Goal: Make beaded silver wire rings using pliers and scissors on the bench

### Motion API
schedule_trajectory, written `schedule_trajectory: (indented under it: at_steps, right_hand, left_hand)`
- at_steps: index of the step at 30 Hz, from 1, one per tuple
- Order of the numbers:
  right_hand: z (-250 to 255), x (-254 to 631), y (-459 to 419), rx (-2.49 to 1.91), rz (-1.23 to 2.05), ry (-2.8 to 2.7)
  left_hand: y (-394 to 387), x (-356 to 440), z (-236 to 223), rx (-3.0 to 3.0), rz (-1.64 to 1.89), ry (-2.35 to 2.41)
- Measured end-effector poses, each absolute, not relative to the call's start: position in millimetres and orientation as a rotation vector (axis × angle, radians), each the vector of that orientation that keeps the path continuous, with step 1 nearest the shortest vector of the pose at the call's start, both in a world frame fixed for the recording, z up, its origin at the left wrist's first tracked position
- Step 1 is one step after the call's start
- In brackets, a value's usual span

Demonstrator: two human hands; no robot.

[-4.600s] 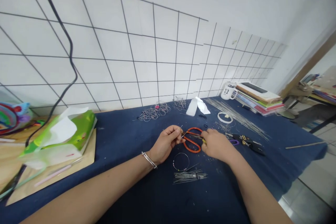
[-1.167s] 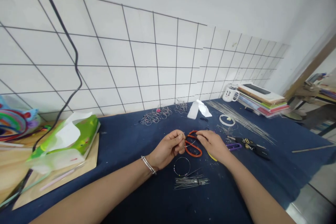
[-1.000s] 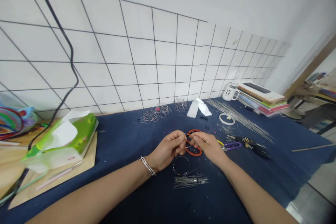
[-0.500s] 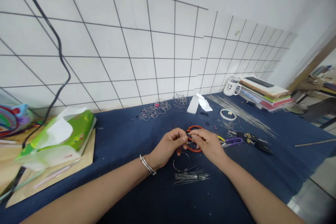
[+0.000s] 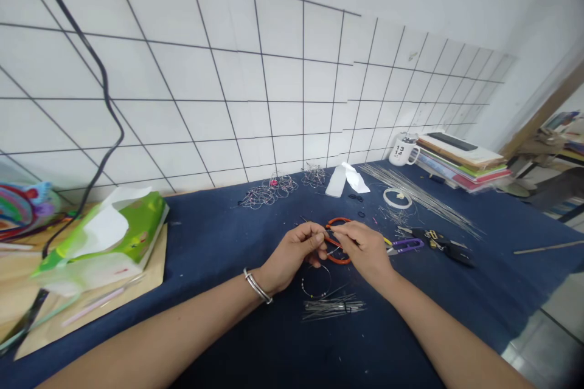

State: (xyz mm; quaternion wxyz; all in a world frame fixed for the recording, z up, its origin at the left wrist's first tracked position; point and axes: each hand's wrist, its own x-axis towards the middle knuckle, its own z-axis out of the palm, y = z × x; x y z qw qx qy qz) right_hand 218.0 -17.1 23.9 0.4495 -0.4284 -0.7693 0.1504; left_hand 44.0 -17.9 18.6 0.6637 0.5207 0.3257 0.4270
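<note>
My left hand [image 5: 298, 249], with a silver bangle at the wrist, is pinched closed on a thin wire. A loop of wire with small beads [image 5: 312, 295] shows just below its fingers and seems joined to what it holds. My right hand [image 5: 362, 249] is closed too, thumb and forefinger pinching at the same fine wire close to the left fingertips. The exact spot of contact is too small to make out. Behind both hands lie orange-handled pliers [image 5: 340, 260], partly covered. Nearest me is a tied bundle of short wires [image 5: 326, 309] on the dark blue cloth.
Purple-handled snips [image 5: 410, 245] and black pliers [image 5: 449, 249] lie to the right. Farther back are tangled wire loops [image 5: 264, 194], a white coil [image 5: 387, 198], long wires [image 5: 429, 203] and a mug [image 5: 399, 152]. A green tissue pack [image 5: 146, 219] sits left.
Both hands stay almost in place, pinching close together. The right fingertips have shifted very slightly; the view has moved a little. Nothing else visibly differs.
</note>
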Motion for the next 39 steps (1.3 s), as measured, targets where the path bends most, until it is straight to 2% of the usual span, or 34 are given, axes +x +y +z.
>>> schedule_trajectory:
  at_steps: [6, 16, 39]
  right_hand:
    - [23, 219, -16, -1.049, 0.297, -1.949]
    - [26, 219, -15, -1.117, 0.379, -1.979]
    - [12, 224, -13, -0.947, -0.060, -2.268]
  left_hand:
    - [-20, 46, 21, 1.128, 0.969, 0.715]
    - [-16, 43, 17, 1.118, 0.944, 0.721]
    - [-14, 40, 23, 0.844, 0.779, 0.579]
